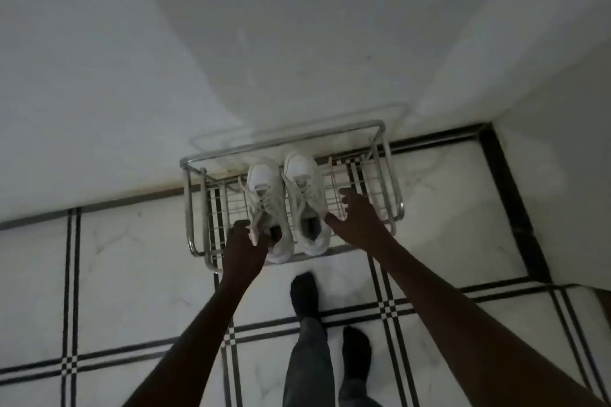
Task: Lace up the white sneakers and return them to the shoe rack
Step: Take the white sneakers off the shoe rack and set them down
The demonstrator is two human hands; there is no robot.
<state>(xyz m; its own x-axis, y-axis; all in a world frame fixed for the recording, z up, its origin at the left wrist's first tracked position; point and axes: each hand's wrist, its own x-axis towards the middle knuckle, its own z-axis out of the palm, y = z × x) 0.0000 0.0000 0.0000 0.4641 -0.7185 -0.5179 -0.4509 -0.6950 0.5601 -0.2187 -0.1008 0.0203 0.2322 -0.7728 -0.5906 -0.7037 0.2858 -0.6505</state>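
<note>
Two white sneakers stand side by side on top of a chrome wire shoe rack (390, 175), toes toward the wall. My left hand (246, 243) grips the heel collar of the left sneaker (266, 195). The right sneaker (305, 195) rests on the rack with its laces threaded. My right hand (355, 218) hovers just right of that sneaker's heel, fingers spread, its thumb touching or nearly touching the collar, holding nothing.
The rack stands against a white wall (231, 43) in a corner, on white floor tiles (132, 274) with black stripes. My feet in dark socks (304, 294) stand just in front of the rack.
</note>
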